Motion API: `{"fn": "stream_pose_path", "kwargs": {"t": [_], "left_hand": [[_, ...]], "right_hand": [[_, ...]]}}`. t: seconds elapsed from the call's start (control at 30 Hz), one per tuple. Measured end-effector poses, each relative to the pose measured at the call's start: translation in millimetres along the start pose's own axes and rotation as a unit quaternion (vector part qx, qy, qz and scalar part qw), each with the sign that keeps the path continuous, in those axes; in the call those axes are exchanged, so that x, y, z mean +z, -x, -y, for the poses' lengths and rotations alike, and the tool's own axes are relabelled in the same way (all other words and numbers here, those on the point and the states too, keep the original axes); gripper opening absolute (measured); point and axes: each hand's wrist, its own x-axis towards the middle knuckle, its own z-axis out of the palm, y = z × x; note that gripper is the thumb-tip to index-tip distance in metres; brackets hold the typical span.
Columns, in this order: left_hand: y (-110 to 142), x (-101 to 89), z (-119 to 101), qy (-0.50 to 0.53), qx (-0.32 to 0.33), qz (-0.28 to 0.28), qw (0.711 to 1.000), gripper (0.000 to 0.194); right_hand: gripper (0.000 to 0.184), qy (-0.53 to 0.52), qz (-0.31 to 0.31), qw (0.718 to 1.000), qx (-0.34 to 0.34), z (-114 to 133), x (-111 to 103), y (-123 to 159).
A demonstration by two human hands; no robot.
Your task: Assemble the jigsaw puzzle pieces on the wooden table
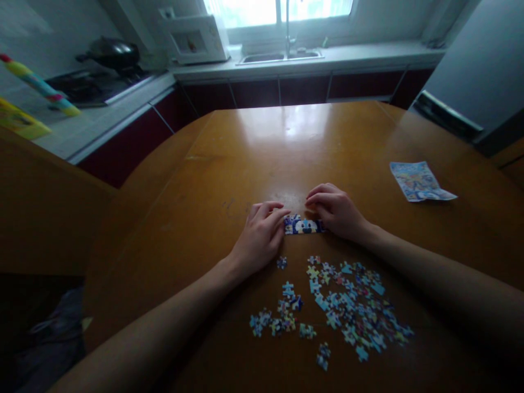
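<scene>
Half-curled left hand and right hand sit by a blue-and-white puzzle strip mid-frame; can't tell if gripping. Bluish puzzle pieces lie lower right, creased colourful paper above.

I can't see the right end of the joined puzzle strip behind the right hand; the loose pieces' prints are too small for me, the leaflet's blurred, the window cropped above.

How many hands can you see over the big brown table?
2. The left hand is at the left end of the joined puzzle strip, and the right hand is at its right end. No others show.
</scene>
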Motion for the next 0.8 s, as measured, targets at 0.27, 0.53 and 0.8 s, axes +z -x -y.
{"fn": "stream_pose_path", "kwargs": {"t": [0.27,0.53,0.8], "left_hand": [[0.3,-2.4,-1.9,-0.002,0.006,0.003,1.000,0.032],[1.1,-2.7,-2.2,-0.033,0.028,0.025,0.999,0.034],[-0.8,-2.6,-2.3,-0.015,0.013,0.014,1.000,0.032]], "right_hand": [[0.019,0.006,0.051,0.998,-0.040,2.6,-2.4,1.7],[0.032,0.018,0.118,0.990,-0.071,2.9,-2.4,3.6],[0.018,0.008,0.062,0.997,-0.042,5.8,-1.7,0.3]]}}
